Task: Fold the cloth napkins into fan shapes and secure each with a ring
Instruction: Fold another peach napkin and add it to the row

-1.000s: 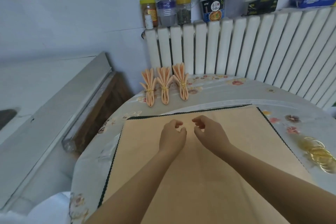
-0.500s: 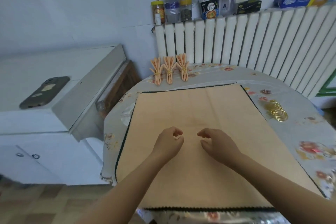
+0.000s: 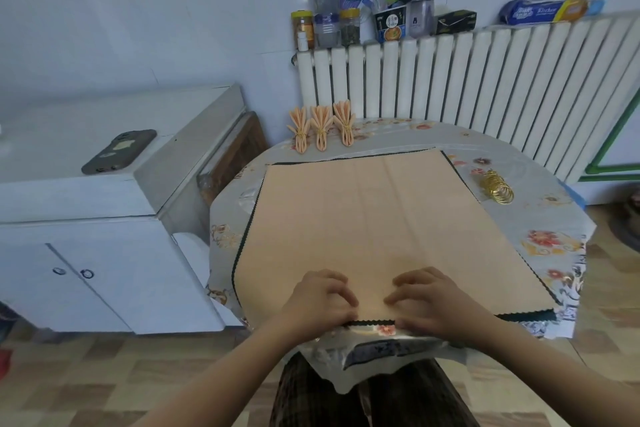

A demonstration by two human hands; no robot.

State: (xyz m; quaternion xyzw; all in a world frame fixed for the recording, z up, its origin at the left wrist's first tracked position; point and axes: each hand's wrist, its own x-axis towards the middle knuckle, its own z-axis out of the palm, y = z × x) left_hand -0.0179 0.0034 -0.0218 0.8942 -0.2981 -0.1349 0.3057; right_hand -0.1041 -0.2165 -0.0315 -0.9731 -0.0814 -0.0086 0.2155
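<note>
A large peach cloth napkin [image 3: 377, 218] with a dark zigzag hem lies flat on the round table [image 3: 540, 184]. At its near edge, my left hand [image 3: 320, 300] and my right hand [image 3: 431, 302] sit side by side, fingers curled over the hem and pinching it. Three folded fan napkins [image 3: 322, 130], each bound by a gold ring, lie in a row at the table's far left. A pile of loose gold rings [image 3: 497, 185] rests to the right of the flat napkin.
A white radiator [image 3: 467, 80] runs behind the table, with jars, bottles and boxes on top. A white cabinet [image 3: 104, 218] stands to the left with a phone [image 3: 119, 151] on it. The flowered tablecloth hangs over the near edge above my lap.
Both hands drew back from the napkin's middle to its near edge and took hold of the hem. The view pulled back, showing more floor.
</note>
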